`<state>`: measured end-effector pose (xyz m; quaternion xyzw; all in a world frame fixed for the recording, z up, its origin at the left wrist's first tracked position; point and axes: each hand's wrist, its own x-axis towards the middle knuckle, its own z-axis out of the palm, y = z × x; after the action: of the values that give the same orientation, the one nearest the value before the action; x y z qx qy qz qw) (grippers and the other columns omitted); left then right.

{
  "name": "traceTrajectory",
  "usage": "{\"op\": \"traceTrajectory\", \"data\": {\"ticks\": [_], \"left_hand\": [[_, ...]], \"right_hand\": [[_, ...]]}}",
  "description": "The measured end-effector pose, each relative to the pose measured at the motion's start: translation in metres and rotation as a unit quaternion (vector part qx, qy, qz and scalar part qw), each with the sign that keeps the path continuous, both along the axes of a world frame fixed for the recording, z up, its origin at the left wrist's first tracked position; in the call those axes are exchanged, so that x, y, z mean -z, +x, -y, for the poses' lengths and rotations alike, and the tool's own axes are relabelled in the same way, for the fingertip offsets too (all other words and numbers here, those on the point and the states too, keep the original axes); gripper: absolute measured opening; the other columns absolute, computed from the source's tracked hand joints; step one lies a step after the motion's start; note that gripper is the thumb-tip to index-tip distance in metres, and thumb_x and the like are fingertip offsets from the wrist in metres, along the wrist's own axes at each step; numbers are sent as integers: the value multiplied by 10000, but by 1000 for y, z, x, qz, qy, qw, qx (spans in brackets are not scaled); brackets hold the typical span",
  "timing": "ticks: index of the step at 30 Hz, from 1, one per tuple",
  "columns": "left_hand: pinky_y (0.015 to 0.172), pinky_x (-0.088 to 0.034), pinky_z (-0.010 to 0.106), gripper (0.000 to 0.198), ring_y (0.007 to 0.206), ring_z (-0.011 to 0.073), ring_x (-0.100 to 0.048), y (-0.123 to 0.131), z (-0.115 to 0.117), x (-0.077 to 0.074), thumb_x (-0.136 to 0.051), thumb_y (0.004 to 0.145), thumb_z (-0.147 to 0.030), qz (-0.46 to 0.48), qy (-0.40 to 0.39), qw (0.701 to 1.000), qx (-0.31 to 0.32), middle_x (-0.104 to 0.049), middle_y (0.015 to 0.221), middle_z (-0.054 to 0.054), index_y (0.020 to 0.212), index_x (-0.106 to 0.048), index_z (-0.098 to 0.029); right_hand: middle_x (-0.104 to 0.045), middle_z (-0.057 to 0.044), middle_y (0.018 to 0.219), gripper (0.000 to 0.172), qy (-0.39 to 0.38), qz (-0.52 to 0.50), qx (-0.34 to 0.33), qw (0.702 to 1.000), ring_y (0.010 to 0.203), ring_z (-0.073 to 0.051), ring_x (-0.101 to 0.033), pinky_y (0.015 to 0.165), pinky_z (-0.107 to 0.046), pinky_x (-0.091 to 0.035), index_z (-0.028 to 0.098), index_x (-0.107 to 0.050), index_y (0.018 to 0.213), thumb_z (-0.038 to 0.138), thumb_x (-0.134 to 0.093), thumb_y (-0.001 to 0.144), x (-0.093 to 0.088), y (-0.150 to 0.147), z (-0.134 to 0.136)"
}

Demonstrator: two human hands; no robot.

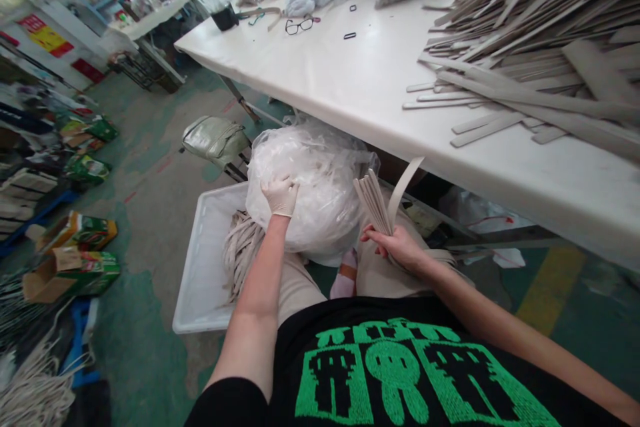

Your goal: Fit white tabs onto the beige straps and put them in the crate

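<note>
My left hand [281,195], in a thin whitish glove, is closed against a large clear plastic bag [320,167], its fingers curled at the film. Pale contents show cloudily through the bag, which bulges beside my knees, partly over a white plastic bin [205,233]. Loose beige straps [241,247] lie inside that bin. Ungloved, my right hand [397,247] grips a bundle of flat beige straps [373,197] above my thigh. Their ends point up, and one strap [405,183] bends away to the right near the table edge.
A white-topped table [330,73] runs ahead, with a big heap of beige straps [540,47] on its right. Glasses [299,26], two small dark buckles and plastic bags are farther back. A green padded stool [215,139] stands beyond the bin; cartons [75,273] sit at left.
</note>
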<state>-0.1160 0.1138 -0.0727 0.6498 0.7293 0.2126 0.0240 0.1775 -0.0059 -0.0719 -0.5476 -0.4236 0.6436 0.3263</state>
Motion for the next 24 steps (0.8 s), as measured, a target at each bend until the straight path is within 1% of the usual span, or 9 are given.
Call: {"op": "traceTrajectory", "data": {"ticks": [2, 5, 7, 9, 11, 14, 17, 21, 24], "left_hand": [[1188, -122, 572, 142, 1373, 315, -447, -9, 23, -16, -673, 801, -259, 30, 42, 999, 9, -739, 1147, 50, 662, -690, -234], [1147, -303, 480, 140, 1253, 284, -563, -14, 66, -34, -683, 776, -279, 181, 60, 982, -14, -736, 1149, 67, 650, -662, -222], [1049, -431, 432, 166, 1114, 271, -643, -9, 100, -38, -691, 761, -350, 340, 23, 939, -48, -738, 1133, 83, 676, -671, -209], [983, -484, 415, 218, 1051, 271, -668, 1, 135, -37, -705, 742, -408, 464, -21, 882, -83, -738, 1122, 98, 711, -698, -192], [1008, -474, 402, 235, 1109, 273, -649, 13, 168, -36, -726, 728, -417, 505, -24, 857, -100, -722, 1164, 105, 751, -732, -183], [1093, -409, 371, 223, 1212, 254, -594, 29, 208, -34, -756, 727, -405, 483, 12, 870, -95, -683, 1250, 88, 801, -770, -195], [1029, -455, 358, 260, 1105, 241, -642, 39, 233, -31, -788, 702, -430, 523, -26, 845, -114, -730, 1124, 74, 821, -781, -198], [848, -520, 326, 309, 806, 197, -682, 51, 246, -30, -806, 673, -449, 636, -142, 746, -134, -755, 808, 59, 798, -771, -168], [773, -513, 283, 274, 730, 164, -653, 63, 244, -35, -805, 672, -419, 631, -182, 747, -104, -741, 756, 42, 758, -760, -162]], "right_hand": [[-726, -44, 795, 338, 1, -8, -6, 1000, 402, -76, -417, 465, -269, -434, 175, -668, 859, 475, -713, 710, -3, -1, -2], [-717, -52, 780, 313, 3, -18, -18, 1000, 421, -74, -421, 463, -262, -420, 165, -675, 779, 467, -718, 709, -11, -3, -3], [-715, -56, 782, 300, -3, -30, -25, 999, 425, -68, -413, 481, -263, -433, 162, -676, 747, 456, -718, 715, -16, -6, -3], [-718, -60, 799, 291, -7, -48, -34, 998, 418, -59, -400, 482, -262, -434, 157, -677, 751, 444, -716, 729, -19, -10, 0], [-723, -63, 810, 284, -9, -66, -50, 997, 412, -54, -393, 466, -255, -420, 150, -675, 773, 430, -714, 747, -19, -17, 3], [-732, -65, 803, 292, -17, -92, -84, 992, 408, -58, -411, 436, -241, -399, 145, -663, 816, 423, -724, 752, -17, -30, 8], [-748, -77, 843, 316, -35, -117, -124, 985, 399, -53, -417, 410, -226, -391, 142, -659, 861, 427, -737, 748, -15, -48, 14], [-739, -56, 819, 337, -70, -138, -151, 976, 394, -45, -408, 399, -214, -407, 145, -672, 896, 410, -772, 714, -15, -72, 27], [-619, 20, 589, 298, -75, -142, -147, 976, 393, -55, -395, 387, -203, -386, 141, -671, 819, 372, -794, 677, -16, -84, 34]]}}
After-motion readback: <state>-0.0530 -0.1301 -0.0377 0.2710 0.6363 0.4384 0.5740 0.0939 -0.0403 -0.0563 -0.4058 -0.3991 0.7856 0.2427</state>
